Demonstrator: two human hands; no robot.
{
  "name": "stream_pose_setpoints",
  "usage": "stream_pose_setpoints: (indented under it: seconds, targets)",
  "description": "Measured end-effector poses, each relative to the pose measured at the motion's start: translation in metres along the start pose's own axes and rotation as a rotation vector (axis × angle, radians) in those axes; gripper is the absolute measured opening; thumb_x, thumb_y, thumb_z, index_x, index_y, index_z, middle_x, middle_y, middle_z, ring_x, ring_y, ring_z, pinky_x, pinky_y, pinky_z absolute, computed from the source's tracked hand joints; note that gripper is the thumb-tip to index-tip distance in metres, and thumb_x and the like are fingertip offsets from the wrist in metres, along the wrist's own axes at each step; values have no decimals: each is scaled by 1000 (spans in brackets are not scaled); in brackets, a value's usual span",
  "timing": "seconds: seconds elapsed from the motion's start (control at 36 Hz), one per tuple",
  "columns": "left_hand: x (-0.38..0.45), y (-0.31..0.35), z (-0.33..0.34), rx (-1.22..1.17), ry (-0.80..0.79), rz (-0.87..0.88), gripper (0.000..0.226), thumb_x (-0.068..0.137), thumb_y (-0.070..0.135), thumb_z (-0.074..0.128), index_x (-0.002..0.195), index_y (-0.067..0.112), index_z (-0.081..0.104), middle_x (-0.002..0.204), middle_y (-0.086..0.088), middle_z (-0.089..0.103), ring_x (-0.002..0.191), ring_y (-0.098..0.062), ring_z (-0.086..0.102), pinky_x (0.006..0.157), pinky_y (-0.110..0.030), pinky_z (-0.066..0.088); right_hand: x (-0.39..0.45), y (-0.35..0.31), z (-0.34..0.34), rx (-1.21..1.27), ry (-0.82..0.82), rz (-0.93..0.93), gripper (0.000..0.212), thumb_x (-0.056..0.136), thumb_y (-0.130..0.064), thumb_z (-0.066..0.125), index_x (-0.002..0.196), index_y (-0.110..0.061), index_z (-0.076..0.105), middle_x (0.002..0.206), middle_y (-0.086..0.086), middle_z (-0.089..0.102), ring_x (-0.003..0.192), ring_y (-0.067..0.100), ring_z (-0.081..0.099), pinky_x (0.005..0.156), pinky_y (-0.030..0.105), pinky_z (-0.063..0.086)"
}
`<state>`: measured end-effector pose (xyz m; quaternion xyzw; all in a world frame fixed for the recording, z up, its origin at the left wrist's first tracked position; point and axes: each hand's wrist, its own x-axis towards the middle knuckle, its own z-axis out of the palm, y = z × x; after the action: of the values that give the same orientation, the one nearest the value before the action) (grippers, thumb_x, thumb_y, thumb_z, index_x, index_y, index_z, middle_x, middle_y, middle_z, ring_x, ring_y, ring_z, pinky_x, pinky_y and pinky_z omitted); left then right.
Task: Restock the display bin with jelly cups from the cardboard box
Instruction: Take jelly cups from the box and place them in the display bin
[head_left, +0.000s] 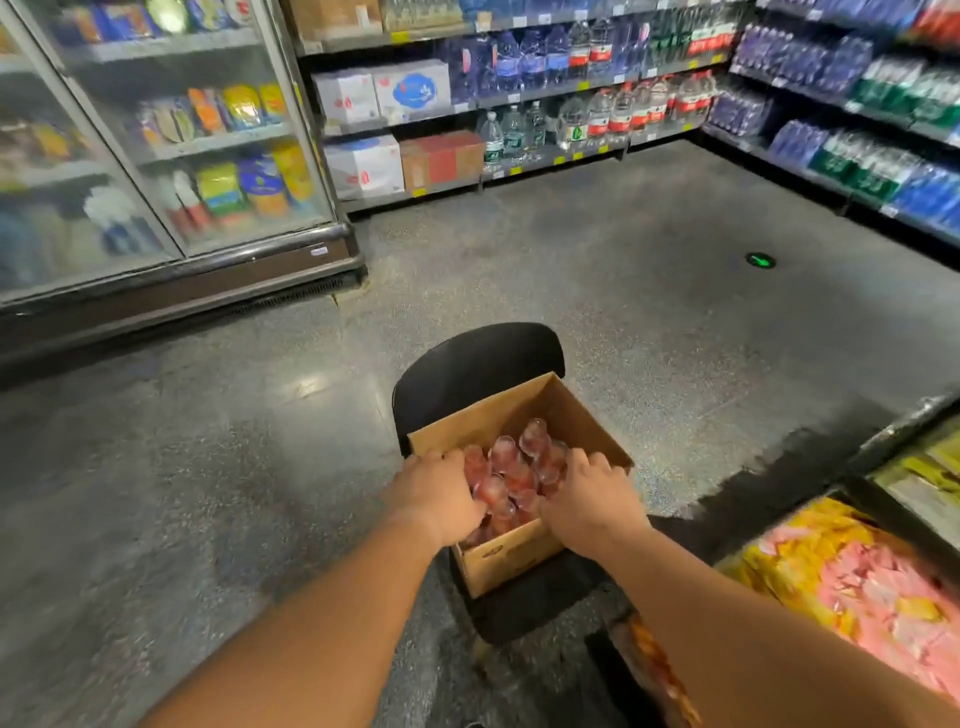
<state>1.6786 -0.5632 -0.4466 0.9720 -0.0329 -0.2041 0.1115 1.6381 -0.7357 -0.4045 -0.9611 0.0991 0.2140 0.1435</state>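
Observation:
An open cardboard box (582, 415) stands on a black chair (467, 364) in front of me. It holds several pink jelly cups (506, 457) piled together. My left hand (436, 496) reaches into the box's left side, fingers curled down among the cups. My right hand (589, 501) reaches in from the right, fingers curled over the cups there. Whether either hand grips cups is hidden by the fingers. The display bin (852, 577) lies at the lower right, filled with pink and yellow jelly cups.
A glass-door fridge (156, 156) runs along the left. Shelves of bottled water (597, 104) line the back and right. Grey floor (623, 286) spreads between them. Another bin (924, 467) sits behind the display bin.

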Motion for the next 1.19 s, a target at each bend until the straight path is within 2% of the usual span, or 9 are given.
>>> stream_pose_setpoints:
  seconds: [0.14, 0.31, 0.42, 0.5, 0.64, 0.78, 0.86, 1.08, 1.19]
  targets:
    - [59, 9, 34, 6, -72, -28, 55, 85, 48, 60, 133, 22, 49, 134, -5, 50, 124, -30, 49, 101, -46, 47, 61, 14, 11, -71, -79, -46, 50, 100, -41, 44, 142, -14, 35, 137, 8, 45, 126, 31, 41, 108, 43, 35]
    - [121, 23, 87, 17, -92, -40, 56, 85, 43, 65, 135, 25, 49, 136, -2, 52, 128, -28, 46, 103, -44, 45, 143, 42, 31, -56, -151, -4, 61, 95, -44, 52, 144, -16, 30, 138, 10, 42, 126, 31, 41, 107, 43, 35]
    - [149, 34, 122, 26, -162, -7, 44, 85, 43, 67, 123, 24, 56, 130, 1, 56, 121, -26, 53, 101, -44, 45, 198, 65, 58, -137, -223, 13, 57, 90, -26, 61, 140, -18, 35, 132, 9, 44, 121, 29, 46, 105, 42, 41]
    - [166, 45, 142, 12, -152, -9, 33, 87, 35, 60, 118, 27, 57, 125, 0, 59, 114, -26, 56, 94, -43, 50, 235, 76, 81, -194, -253, -47, 57, 87, -23, 60, 139, -20, 35, 121, 9, 51, 108, 30, 55, 96, 42, 47]
    - [186, 59, 165, 107, -141, 16, 32, 95, 20, 51, 126, 20, 57, 127, -5, 58, 118, -25, 55, 101, -40, 46, 304, 100, 147, -163, -329, -82, 42, 81, -44, 50, 119, -27, 43, 96, 5, 63, 75, 27, 60, 71, 40, 53]
    - [207, 60, 182, 223, -234, 64, 30, 97, 27, 43, 118, 18, 63, 122, -7, 61, 118, -27, 52, 107, -44, 40, 291, 78, 122, -293, -389, -241, 26, 95, -19, 50, 118, -14, 61, 112, 10, 64, 98, 31, 62, 79, 40, 51]
    - [214, 64, 182, 227, -288, 53, 26, 95, 29, 49, 115, 18, 61, 121, -8, 61, 119, -29, 51, 108, -45, 39, 296, 76, 129, -350, -421, -258, 28, 97, -17, 50, 123, -12, 60, 119, 11, 62, 108, 30, 60, 87, 42, 49]
    - [223, 73, 195, 244, -184, 83, 40, 87, 54, 55, 110, 21, 55, 104, -4, 64, 97, -25, 61, 88, -42, 46, 305, 73, 140, -382, -391, -291, 24, 97, -13, 48, 119, -13, 55, 113, 11, 60, 101, 28, 60, 76, 39, 48]
    - [225, 73, 193, 177, -186, 60, 32, 85, 50, 57, 101, 23, 57, 104, -3, 65, 93, -23, 61, 79, -38, 43, 303, 78, 141, -417, -373, -287, 16, 97, -9, 49, 107, -11, 62, 109, 10, 63, 98, 26, 61, 76, 36, 48]
